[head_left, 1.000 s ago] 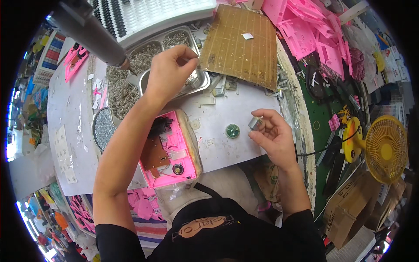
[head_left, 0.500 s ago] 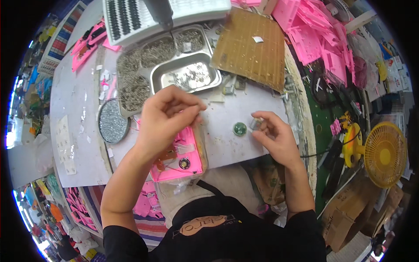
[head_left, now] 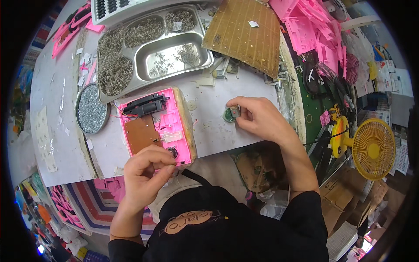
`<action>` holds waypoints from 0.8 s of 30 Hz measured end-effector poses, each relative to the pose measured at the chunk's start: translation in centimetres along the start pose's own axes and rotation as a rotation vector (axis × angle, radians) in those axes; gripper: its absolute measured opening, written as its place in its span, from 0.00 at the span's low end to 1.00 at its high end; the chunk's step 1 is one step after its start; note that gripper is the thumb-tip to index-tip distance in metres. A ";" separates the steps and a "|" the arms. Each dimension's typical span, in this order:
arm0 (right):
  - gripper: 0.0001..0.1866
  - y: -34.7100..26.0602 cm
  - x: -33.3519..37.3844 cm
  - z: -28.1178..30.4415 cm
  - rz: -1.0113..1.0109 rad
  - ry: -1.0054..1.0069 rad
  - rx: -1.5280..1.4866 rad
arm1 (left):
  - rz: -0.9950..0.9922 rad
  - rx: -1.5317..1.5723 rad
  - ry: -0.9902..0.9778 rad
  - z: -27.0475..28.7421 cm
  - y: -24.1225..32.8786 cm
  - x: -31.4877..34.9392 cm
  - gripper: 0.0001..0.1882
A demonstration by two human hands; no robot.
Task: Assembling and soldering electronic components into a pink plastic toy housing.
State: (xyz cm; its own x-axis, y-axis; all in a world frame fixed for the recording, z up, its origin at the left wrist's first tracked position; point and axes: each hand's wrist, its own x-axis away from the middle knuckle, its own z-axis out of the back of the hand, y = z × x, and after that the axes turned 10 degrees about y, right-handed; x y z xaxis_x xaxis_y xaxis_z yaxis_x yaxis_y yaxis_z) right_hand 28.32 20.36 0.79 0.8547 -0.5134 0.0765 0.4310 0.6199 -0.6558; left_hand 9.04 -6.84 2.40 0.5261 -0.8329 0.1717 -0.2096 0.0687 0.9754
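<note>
My right hand (head_left: 262, 120) pinches a small grey metal block (head_left: 235, 112) against a round green pot (head_left: 228, 115), on the right part of the white table. My left hand (head_left: 146, 172) is closed in a pinch at the near edge of a pink plastic housing (head_left: 185, 146); whatever its fingertips hold, if anything, is too small to make out. In the housing lie a black motor unit (head_left: 150, 105), a brown circuit board (head_left: 142, 132), thin wires and a round black part (head_left: 173, 152), partly behind my left fingers.
A steel compartment tray (head_left: 207, 59) with springs and small metal parts stands beyond the housing. Left of it is a round dish of tiny screws (head_left: 92, 109). A brown corrugated board (head_left: 244, 37), a pink plastic heap (head_left: 305, 26) and a yellow fan (head_left: 373, 150) are on the right.
My left hand has come down from near the tray to the housing's near edge, uncovering the motor unit and board. My right hand has brought the metal block left onto the green pot.
</note>
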 end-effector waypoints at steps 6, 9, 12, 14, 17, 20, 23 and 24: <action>0.21 -0.1 0.0 -0.5 0.087 0.034 0.053 | -0.180 -0.181 -0.005 -0.9 -0.8 0.2 0.09; 0.20 -1.6 0.7 0.6 -0.195 -0.012 -0.335 | -0.161 -0.218 0.026 -1.2 -1.1 0.4 0.09; 0.21 -4.9 2.9 -1.3 -0.285 -0.072 -0.826 | -0.071 -0.196 0.069 -2.0 -1.2 0.7 0.10; 0.23 -6.9 3.7 -3.1 -0.326 -0.145 -1.051 | -0.059 -0.209 0.042 -1.8 -1.7 0.6 0.14; 0.26 -8.2 3.4 -5.0 -0.400 -0.288 -1.208 | -0.060 -0.240 0.059 -1.7 -1.6 0.8 0.14; 0.26 -8.5 2.8 -5.6 -0.383 -0.335 -1.220 | -0.091 -0.235 0.067 -1.5 -1.5 0.9 0.15; 0.25 -8.4 2.4 -5.6 -0.357 -0.355 -1.132 | -0.091 -0.218 0.067 -1.4 -1.8 1.1 0.15; 0.25 -8.1 2.4 -5.7 -0.339 -0.353 -1.096 | -0.096 -0.217 0.067 -1.3 -1.8 1.2 0.15</action>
State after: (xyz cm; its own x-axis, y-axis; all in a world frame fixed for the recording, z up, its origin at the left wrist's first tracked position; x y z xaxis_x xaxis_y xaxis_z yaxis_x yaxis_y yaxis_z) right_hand 25.21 10.68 2.00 0.8514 -0.2557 0.4580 0.3202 -0.4382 -0.8399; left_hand 11.09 -7.22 1.07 0.5904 -0.8033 0.0787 0.0224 0.1138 0.9933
